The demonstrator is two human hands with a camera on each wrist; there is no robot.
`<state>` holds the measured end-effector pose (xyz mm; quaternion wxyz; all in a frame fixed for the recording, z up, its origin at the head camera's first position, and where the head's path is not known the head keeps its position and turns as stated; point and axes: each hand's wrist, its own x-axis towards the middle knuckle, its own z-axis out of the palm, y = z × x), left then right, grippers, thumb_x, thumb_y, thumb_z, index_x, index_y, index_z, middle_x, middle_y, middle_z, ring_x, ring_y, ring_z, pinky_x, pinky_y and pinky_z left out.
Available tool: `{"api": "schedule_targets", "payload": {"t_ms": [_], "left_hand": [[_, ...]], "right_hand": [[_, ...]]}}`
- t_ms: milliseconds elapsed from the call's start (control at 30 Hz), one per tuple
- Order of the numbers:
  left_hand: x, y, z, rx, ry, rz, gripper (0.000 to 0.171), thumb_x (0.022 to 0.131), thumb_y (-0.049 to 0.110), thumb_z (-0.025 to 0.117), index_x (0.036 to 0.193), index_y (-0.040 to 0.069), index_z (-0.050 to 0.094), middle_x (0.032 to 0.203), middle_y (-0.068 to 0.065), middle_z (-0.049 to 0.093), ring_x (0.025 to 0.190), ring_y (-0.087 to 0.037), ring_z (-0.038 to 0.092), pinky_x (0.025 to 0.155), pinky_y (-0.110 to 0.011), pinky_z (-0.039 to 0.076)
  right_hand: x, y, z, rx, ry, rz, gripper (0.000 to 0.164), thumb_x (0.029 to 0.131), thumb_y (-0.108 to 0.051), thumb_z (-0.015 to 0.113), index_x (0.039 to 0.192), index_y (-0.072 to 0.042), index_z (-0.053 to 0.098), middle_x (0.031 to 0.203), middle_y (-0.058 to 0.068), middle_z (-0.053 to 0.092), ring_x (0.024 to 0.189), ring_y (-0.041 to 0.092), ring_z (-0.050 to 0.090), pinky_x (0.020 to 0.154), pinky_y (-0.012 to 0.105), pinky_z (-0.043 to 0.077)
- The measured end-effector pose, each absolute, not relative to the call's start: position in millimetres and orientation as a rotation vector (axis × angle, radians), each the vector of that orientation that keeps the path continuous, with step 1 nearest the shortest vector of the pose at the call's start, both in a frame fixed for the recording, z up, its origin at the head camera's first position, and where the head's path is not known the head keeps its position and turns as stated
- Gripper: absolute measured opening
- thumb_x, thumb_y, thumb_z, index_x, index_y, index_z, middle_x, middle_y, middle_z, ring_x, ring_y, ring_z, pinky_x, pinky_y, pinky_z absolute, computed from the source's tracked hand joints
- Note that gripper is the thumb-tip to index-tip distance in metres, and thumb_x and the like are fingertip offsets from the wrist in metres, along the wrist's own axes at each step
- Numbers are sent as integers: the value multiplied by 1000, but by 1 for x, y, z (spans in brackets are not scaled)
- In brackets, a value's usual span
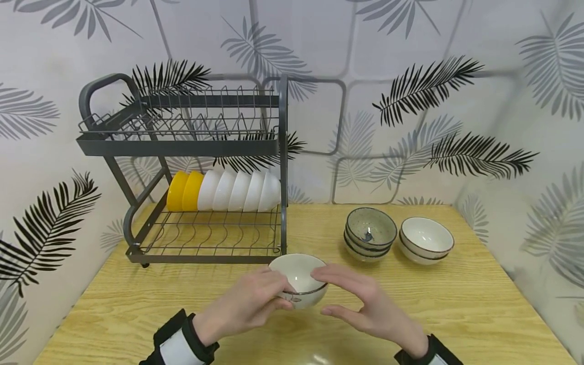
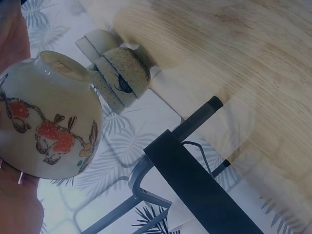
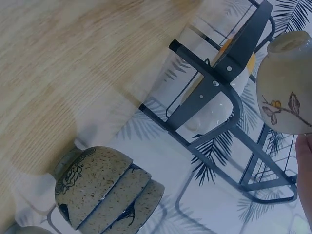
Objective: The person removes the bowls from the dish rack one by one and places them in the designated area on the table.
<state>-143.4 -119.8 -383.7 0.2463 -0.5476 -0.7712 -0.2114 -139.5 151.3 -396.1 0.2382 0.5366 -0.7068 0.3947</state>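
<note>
My left hand (image 1: 253,299) grips a white bowl (image 1: 303,300) by its left side, the thumb below and the fingers over the rim. The bowl is dark-rimmed, and the left wrist view shows red fruit and brown twigs painted on its side (image 2: 53,122). It is held above the table, in front of the dish rack. My right hand (image 1: 365,299) is at the bowl's right side with fingers extended. Its fingertips are right at the rim, and the thumb stands apart from the bowl. In the right wrist view one finger (image 3: 304,165) shows by the bowl's rim (image 3: 287,87).
The two-tier dark grey dish rack (image 1: 205,259) stands back left. Its lower tier holds yellow bowls (image 1: 177,192) and several white bowls (image 1: 239,192); the upper tier has wire slots. Speckled grey bowls (image 1: 370,228) and white bowls (image 1: 426,238) are stacked back right on the wooden table (image 1: 456,299).
</note>
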Motion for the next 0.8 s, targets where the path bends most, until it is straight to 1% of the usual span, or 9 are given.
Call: {"api": "schedule_targets", "payload": {"t_ms": [100, 200, 300, 400, 467, 533, 633, 700, 800], "left_hand": [[-143, -118, -385, -1511, -2075, -533, 16, 91, 28, 68, 98, 14, 64, 89, 9, 69, 82, -2, 63, 80, -19, 53], [-142, -118, -385, -1524, -2079, -502, 16, 91, 29, 69, 98, 15, 65, 89, 10, 70, 84, -1, 63, 82, -18, 53], [-141, -118, -386, -1533, -2111, -480, 16, 89, 29, 72, 98, 17, 65, 89, 12, 69, 85, 0, 63, 84, -20, 53], [-140, -119, -387, -1537, -2128, -455, 16, 87, 29, 73, 97, 18, 65, 87, 13, 68, 84, -1, 63, 84, -21, 52], [-139, -119, -387, -1541, -2135, -450, 15, 87, 29, 73, 96, 20, 65, 87, 14, 68, 84, -1, 63, 85, -21, 52], [-138, -119, -386, -1546, -2146, -446, 14, 88, 31, 72, 96, 21, 66, 88, 15, 68, 86, -1, 63, 88, -21, 52], [-138, -118, -385, -1562, -2155, -449, 13, 88, 30, 72, 94, 21, 66, 88, 16, 68, 88, -1, 63, 92, -22, 52], [-139, -118, -385, -1569, -2146, -435, 13, 87, 30, 74, 93, 21, 66, 87, 16, 68, 87, -2, 62, 93, -21, 52], [-140, -117, -385, -1570, -2119, -407, 14, 85, 29, 76, 91, 21, 66, 84, 16, 66, 85, -2, 59, 93, -21, 52]], "right_hand": [[-142, 147, -399, 1541, -1858, 990, 47, 88, -18, 79, 127, 4, 64, 123, 18, 68, 118, 26, 66, 118, 31, 42], [-142, 144, -400, 1586, -1833, 932, 45, 85, -17, 81, 122, 2, 66, 117, 16, 69, 110, 26, 67, 114, 30, 46], [-142, 142, -400, 1617, -1829, 879, 42, 81, -15, 84, 117, 0, 68, 112, 12, 70, 104, 22, 67, 106, 30, 51], [-141, 141, -400, 1629, -1857, 831, 41, 78, -15, 85, 114, -4, 69, 107, 6, 71, 99, 16, 67, 97, 27, 55], [-140, 140, -401, 1623, -1890, 799, 39, 77, -15, 86, 112, -7, 70, 105, 2, 72, 96, 12, 67, 94, 24, 55], [-139, 140, -402, 1618, -1915, 772, 34, 78, -17, 85, 109, -9, 71, 103, -1, 72, 94, 10, 67, 91, 21, 55], [-139, 140, -403, 1618, -1921, 729, 24, 82, -19, 82, 103, -12, 71, 99, -4, 72, 91, 8, 66, 90, 21, 55], [-138, 139, -403, 1616, -1916, 708, 18, 85, -21, 80, 99, -13, 71, 95, -5, 71, 88, 7, 66, 87, 20, 55], [-137, 139, -405, 1609, -1912, 686, 12, 89, -23, 77, 94, -14, 71, 89, -7, 71, 83, 5, 65, 82, 18, 55]]}}
